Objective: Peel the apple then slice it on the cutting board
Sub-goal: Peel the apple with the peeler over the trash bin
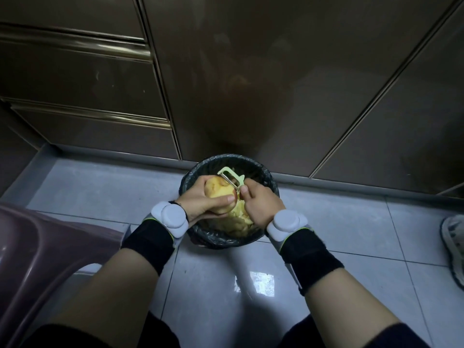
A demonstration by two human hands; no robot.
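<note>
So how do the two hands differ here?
The left hand wraps around the apple; the right hand grips the pale green peeler. The left hand's thumb lies across the fruit; the right hand's fingers curl round the handle. Both are over the bin, wearing wrist devices.

Tiled floor [100,192]: black-lined bin [273,188], shoe [455,247] at right edge.

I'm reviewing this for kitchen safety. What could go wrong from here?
1. The peeler in the right hand works close to the thumb of the left hand on the apple; a slip might nick it.
2. The apple sits over the open bin; mostly peeled and likely slick, it could drop among the peels.
</note>
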